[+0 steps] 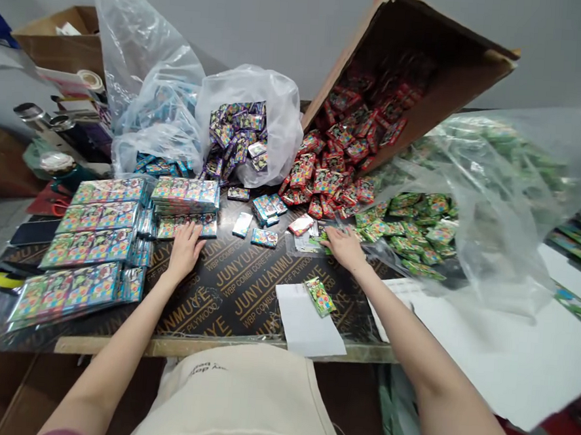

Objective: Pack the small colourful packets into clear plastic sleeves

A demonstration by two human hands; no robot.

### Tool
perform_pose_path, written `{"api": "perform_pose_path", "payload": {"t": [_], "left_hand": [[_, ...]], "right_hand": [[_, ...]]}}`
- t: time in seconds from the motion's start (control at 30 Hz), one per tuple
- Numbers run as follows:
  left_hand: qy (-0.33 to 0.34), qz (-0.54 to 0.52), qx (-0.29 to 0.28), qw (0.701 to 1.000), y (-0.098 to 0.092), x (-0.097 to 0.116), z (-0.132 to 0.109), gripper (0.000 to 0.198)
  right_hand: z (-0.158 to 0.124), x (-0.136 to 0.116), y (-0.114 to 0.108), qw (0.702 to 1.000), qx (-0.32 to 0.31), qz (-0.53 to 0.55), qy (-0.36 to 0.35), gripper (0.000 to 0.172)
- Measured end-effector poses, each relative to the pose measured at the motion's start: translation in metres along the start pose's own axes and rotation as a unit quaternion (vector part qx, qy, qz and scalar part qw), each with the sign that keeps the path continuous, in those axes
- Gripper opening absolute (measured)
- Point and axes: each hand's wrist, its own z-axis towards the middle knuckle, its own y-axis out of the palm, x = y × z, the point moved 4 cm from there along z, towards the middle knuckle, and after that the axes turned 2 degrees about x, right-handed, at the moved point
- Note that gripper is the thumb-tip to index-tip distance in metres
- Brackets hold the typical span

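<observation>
On a flat multi-coloured pack (166, 226) in front of a stack of similar packs (186, 193) rests my left hand (186, 247), its fingers spread. My right hand (344, 247) lies with fingers apart at the near edge of the green packets (410, 235), its fingertips touching a green packet on clear plastic. Between the hands are small blue packets (264, 237) and a white-backed one (242, 224). One green packet (321, 297) sits across a white paper sheet (308, 327) near the table's front edge.
Stacks of wrapped packs (79, 250) fill the left side. Behind stand a plastic bag with purple packets (239, 126), a tilted cardboard box (456, 77) spilling red packets (335, 181), and a clear bag (497, 210) at the right. Dark flasks (72, 132) stand back left.
</observation>
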Motion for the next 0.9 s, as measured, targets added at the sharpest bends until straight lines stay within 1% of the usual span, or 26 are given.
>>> {"api": "perform_pose_path", "payload": {"t": [0.1,0.23,0.3,0.37,0.5,0.57,0.63,0.67,0.7,0.73,0.8,0.83,0.9], "left_hand": [[0.012,-0.066,0.01,0.998,-0.003,0.027,-0.009,0.038],[0.034,-0.152,-0.008,0.988,-0.006,0.063,-0.015,0.034],[0.047,-0.178,-0.018,0.983,-0.009,0.078,-0.016,0.033],[0.057,-0.193,-0.025,0.979,-0.014,0.087,-0.019,0.032],[0.05,-0.219,-0.048,0.973,-0.022,0.093,-0.028,0.03],[0.039,-0.237,-0.063,0.969,-0.026,0.095,-0.031,0.03],[0.029,-0.255,-0.072,0.964,-0.029,0.098,-0.032,0.031],[0.027,-0.263,-0.075,0.962,-0.03,0.1,-0.032,0.032],[0.027,-0.268,-0.077,0.96,-0.032,0.102,-0.032,0.032],[0.029,-0.272,-0.078,0.959,-0.033,0.104,-0.032,0.032],[0.033,-0.277,-0.077,0.957,-0.035,0.105,-0.033,0.032],[0.032,-0.279,-0.075,0.957,-0.035,0.104,-0.034,0.032],[0.024,-0.283,-0.073,0.956,-0.034,0.099,-0.036,0.031]], "right_hand": [[-0.002,-0.004,-0.004,1.0,-0.003,0.002,-0.004,0.037],[0.001,0.001,-0.011,1.0,-0.012,-0.008,0.017,0.038],[0.002,0.003,-0.016,0.999,-0.004,-0.017,0.039,0.039],[0.001,0.001,-0.02,0.998,0.009,-0.021,0.054,0.039],[-0.002,-0.011,-0.028,0.997,0.032,-0.017,0.065,0.043],[-0.002,-0.016,-0.033,0.994,0.071,-0.012,0.083,0.047],[0.001,-0.02,-0.036,0.987,0.121,0.0,0.104,0.045],[0.003,-0.021,-0.036,0.985,0.135,0.004,0.109,0.044],[0.005,-0.023,-0.035,0.985,0.134,0.006,0.112,0.046],[0.007,-0.024,-0.032,0.987,0.115,0.006,0.111,0.05],[0.008,-0.027,-0.023,0.993,0.057,0.013,0.101,0.053],[0.007,-0.027,-0.019,0.995,0.033,0.021,0.094,0.051],[0.001,-0.028,-0.014,0.996,0.01,0.038,0.082,0.043]]}}
